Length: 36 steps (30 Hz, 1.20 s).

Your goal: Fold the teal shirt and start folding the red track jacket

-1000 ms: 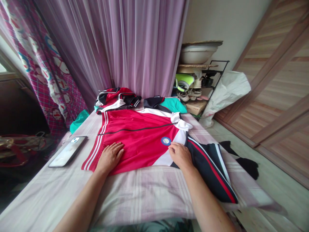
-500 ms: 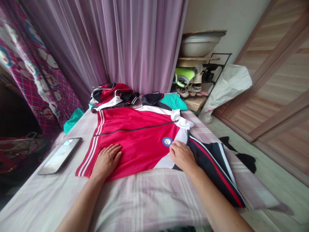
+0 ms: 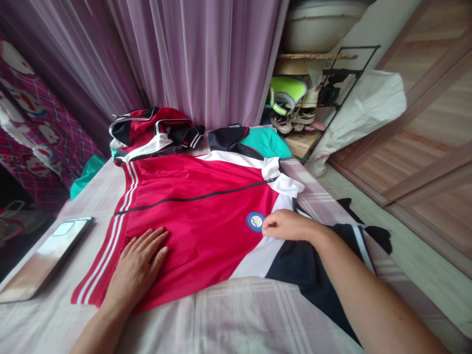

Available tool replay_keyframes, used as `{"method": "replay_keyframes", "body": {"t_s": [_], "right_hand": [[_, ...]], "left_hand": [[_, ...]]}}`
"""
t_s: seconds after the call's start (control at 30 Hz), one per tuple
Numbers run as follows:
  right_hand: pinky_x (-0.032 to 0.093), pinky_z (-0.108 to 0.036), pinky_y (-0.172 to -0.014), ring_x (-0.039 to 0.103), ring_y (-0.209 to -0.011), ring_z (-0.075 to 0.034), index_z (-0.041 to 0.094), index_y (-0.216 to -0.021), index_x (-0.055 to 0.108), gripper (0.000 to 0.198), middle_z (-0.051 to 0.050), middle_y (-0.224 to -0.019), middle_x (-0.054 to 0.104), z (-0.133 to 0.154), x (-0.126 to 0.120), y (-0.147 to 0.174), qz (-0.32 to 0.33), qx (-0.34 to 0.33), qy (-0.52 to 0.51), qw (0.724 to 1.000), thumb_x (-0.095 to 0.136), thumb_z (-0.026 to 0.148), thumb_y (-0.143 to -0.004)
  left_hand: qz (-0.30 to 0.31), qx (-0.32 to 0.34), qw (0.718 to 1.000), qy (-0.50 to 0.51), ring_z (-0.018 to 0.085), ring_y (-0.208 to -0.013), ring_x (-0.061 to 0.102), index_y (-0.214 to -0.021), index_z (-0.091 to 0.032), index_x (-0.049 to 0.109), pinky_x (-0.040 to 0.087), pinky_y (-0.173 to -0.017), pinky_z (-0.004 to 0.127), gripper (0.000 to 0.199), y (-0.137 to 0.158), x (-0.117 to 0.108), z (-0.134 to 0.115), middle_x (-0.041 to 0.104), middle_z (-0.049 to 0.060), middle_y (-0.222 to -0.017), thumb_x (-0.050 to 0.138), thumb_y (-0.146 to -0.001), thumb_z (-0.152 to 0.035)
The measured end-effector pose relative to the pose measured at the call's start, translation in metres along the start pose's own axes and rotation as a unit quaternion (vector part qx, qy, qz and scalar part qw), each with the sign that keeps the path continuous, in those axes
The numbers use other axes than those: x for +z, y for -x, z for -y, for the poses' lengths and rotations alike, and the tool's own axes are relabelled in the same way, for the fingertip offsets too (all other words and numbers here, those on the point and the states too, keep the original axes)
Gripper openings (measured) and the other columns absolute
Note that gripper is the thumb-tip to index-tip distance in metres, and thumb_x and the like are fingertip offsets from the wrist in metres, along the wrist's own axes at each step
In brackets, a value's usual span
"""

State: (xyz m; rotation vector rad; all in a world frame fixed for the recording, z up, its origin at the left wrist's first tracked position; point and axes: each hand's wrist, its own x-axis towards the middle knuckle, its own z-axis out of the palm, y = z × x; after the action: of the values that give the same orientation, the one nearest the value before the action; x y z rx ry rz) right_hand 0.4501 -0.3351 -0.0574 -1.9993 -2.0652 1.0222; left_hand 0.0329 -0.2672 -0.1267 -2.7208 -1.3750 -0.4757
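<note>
A red zip-up track jacket (image 3: 199,226) lies spread on the bed, with white shoulders, a white collar and dark sleeves. My left hand (image 3: 138,265) rests flat on its red front near the striped hem, fingers stretched out. Beside the round blue-edged badge (image 3: 255,222), my right hand (image 3: 287,225) has its fingers curled together at the jacket's chest, and their tips are partly hidden. The black zipper (image 3: 199,198) runs closed from hem to collar. Under my right forearm, the near dark sleeve (image 3: 295,260) is partly covered.
A phone (image 3: 47,258) lies on the plaid bedsheet (image 3: 228,319) at left. Behind the jacket are a crumpled red and black garment (image 3: 155,130) and a teal cloth (image 3: 267,142). A purple curtain (image 3: 206,59) hangs behind; a shoe rack (image 3: 341,101) stands at the back right.
The view has shifted closer to the jacket. Both hands stay on it; my right hand has turned more sideways, its fingers still curled near the badge.
</note>
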Motion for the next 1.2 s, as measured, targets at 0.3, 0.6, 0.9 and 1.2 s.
{"method": "replay_keyframes", "body": {"t_s": [0.3, 0.6, 0.9, 1.2], "right_hand": [[0.040, -0.020, -0.050, 0.058, -0.058, -0.010, 0.015, -0.087, 0.071, 0.039, -0.003, -0.073, 0.069, -0.037, 0.003, -0.008, -0.048, 0.038, -0.341, 0.938, 0.069, 0.051, -0.073], [0.037, -0.016, -0.043, 0.057, -0.050, -0.007, 0.016, -0.098, 0.069, 0.019, 0.000, -0.074, 0.071, -0.030, 0.004, -0.015, -0.061, 0.108, -0.360, 0.925, 0.068, 0.025, -0.082], [0.038, -0.015, -0.043, 0.057, -0.048, -0.006, 0.017, -0.096, 0.070, 0.013, 0.000, -0.073, 0.069, -0.031, 0.006, -0.012, -0.055, 0.128, -0.332, 0.933, 0.069, 0.023, -0.084], [0.037, -0.015, -0.041, 0.056, -0.047, -0.006, 0.017, -0.086, 0.068, 0.013, -0.001, -0.072, 0.070, -0.037, 0.003, -0.009, -0.047, 0.150, -0.277, 0.948, 0.066, 0.030, -0.085]], "left_hand": [[0.005, -0.010, 1.000, 0.025, 0.029, -0.125, 0.063, -0.128, -0.029, 0.066, 0.049, -0.108, 0.050, 0.048, 0.000, -0.006, 0.005, 0.071, 0.007, -0.130, 0.037, -0.100, -0.055], [0.043, 0.143, 0.985, 0.084, 0.026, -0.129, 0.060, -0.133, -0.027, 0.064, 0.045, -0.113, 0.047, 0.044, -0.065, -0.016, -0.077, 0.069, 0.006, -0.134, 0.042, -0.101, -0.046], [0.149, 0.231, 0.957, 0.093, 0.026, -0.148, 0.038, -0.152, -0.027, 0.045, 0.030, -0.122, 0.053, 0.055, -0.110, 0.028, -0.114, 0.050, 0.007, -0.155, 0.039, -0.102, -0.050], [0.117, 0.274, 0.953, 0.052, 0.030, -0.152, 0.029, -0.156, -0.033, 0.037, 0.022, -0.123, 0.057, 0.064, -0.102, 0.031, -0.112, 0.036, 0.008, -0.164, 0.046, -0.098, -0.058]]}}
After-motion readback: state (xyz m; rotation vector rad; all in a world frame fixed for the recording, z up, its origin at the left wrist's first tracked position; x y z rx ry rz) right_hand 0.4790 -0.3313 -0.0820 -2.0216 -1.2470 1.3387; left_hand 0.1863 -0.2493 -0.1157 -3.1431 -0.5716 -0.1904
